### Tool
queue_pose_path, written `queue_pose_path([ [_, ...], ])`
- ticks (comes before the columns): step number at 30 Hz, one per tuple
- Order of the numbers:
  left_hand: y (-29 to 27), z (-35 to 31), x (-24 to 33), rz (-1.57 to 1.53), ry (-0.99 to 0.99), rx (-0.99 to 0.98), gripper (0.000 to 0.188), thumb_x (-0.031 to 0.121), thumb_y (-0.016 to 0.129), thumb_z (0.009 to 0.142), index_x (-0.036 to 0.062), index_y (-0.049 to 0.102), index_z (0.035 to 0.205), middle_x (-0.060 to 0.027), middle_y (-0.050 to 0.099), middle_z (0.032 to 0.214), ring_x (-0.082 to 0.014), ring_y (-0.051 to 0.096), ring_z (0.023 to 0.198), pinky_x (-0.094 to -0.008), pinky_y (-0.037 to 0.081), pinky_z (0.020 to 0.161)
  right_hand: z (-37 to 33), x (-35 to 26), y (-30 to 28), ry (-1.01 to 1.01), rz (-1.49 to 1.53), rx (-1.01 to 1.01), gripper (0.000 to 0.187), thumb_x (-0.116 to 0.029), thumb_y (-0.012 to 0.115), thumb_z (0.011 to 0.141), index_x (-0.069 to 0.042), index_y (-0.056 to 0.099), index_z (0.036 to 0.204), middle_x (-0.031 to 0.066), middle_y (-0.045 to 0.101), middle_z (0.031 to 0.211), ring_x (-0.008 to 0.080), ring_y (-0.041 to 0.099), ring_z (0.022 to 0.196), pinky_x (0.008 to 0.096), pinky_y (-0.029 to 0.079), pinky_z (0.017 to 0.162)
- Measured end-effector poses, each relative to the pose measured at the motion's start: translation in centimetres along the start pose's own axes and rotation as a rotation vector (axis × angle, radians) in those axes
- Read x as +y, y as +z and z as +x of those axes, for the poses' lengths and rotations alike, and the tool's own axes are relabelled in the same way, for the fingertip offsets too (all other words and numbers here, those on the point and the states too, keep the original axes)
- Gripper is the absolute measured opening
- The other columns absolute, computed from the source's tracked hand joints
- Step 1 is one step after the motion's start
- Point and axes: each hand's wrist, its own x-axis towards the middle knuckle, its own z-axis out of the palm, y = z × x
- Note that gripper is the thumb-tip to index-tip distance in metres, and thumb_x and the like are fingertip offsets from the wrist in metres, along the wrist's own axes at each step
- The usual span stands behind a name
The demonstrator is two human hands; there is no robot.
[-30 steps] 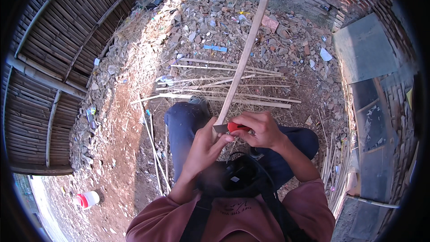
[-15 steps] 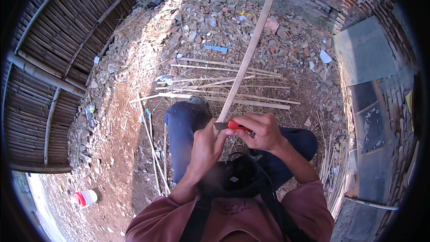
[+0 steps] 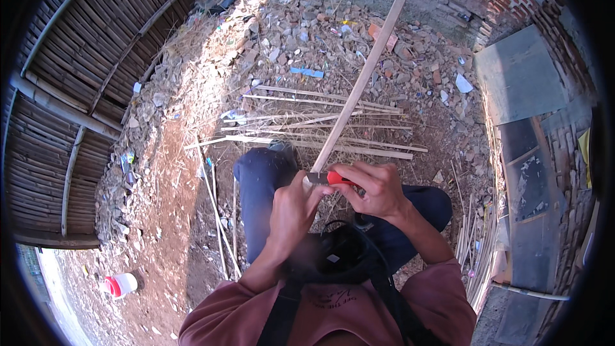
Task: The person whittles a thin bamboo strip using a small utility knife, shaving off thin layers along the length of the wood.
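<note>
A long, flat wooden strip (image 3: 360, 86) slants away from me, its far end raised toward the upper right. My left hand (image 3: 291, 208) is closed around its near end, between my knees. In my right hand (image 3: 373, 189) is a knife with a red handle (image 3: 337, 179) and a short dark blade. The blade lies across the strip's near end, close to my left thumb and fingers. My left fingers partly hide the strip's end, so I cannot tell how deep the edge sits.
Several thin strips (image 3: 378, 152) lie across the ground beyond my legs. More strips (image 3: 214, 211) rest to my left, and a bundle (image 3: 473, 237) lies to the right. Rubble (image 3: 282, 45) spreads toward the brick wall. A red-and-white container (image 3: 122, 284) stands at lower left, near a bamboo wall (image 3: 64, 96).
The strip's far end has swung slightly right and come lower. More of the knife blade shows between my hands. Both hands keep their hold.
</note>
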Motion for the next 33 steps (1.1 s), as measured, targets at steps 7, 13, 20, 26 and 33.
queue_pose_path([
  [7,-0.3,0.0,0.3,0.010,0.042,0.003,0.035,0.030,0.079,0.099,-0.0020,0.066,0.104,-0.0155,0.061,0.062,-0.0345,0.061,0.053,-0.0391,0.046,0.055,0.3,-0.2,-0.5,-0.014,-0.035,-0.006,0.035,-0.027,0.084,0.086,-0.017,0.079,0.119,0.0004,0.070,0.077,0.0191,0.067,0.056,0.0332,0.051,0.048],
  [13,-1.0,0.1,1.3,0.063,0.006,-0.049,0.036,0.033,0.075,0.101,-0.0012,0.064,0.104,-0.0239,0.066,0.069,-0.0489,0.069,0.073,-0.0503,0.049,0.058,0.7,-0.3,-1.1,-0.033,-0.064,0.014,0.034,-0.027,0.084,0.087,-0.018,0.079,0.119,0.0000,0.068,0.075,0.0186,0.067,0.057,0.0335,0.052,0.050],
  [20,-0.7,-0.3,0.4,0.027,0.051,-0.006,0.032,0.028,0.078,0.099,-0.0006,0.065,0.104,-0.0210,0.064,0.066,-0.0454,0.067,0.066,-0.0456,0.048,0.056,0.9,-0.8,-1.2,-0.047,-0.088,0.016,0.033,-0.028,0.084,0.086,-0.018,0.080,0.118,-0.0005,0.064,0.071,0.0185,0.065,0.056,0.0337,0.051,0.049],
  [26,-1.0,-0.5,0.6,0.022,0.038,-0.001,0.029,0.026,0.079,0.098,0.0003,0.066,0.103,-0.0182,0.062,0.064,-0.0443,0.065,0.063,-0.0424,0.047,0.056,0.9,-0.8,-1.3,-0.047,-0.108,0.003,0.033,-0.029,0.083,0.087,-0.018,0.080,0.118,-0.0005,0.063,0.070,0.0181,0.065,0.056,0.0339,0.050,0.048],
  [33,-1.2,-0.6,0.9,0.054,0.041,-0.009,0.036,0.031,0.078,0.098,-0.0008,0.064,0.105,-0.0229,0.065,0.067,-0.0477,0.068,0.069,-0.0502,0.047,0.056,1.3,-1.1,-1.9,-0.045,-0.116,-0.010,0.029,-0.027,0.083,0.089,-0.017,0.080,0.116,0.0012,0.068,0.074,0.0179,0.068,0.058,0.0334,0.052,0.050],
])
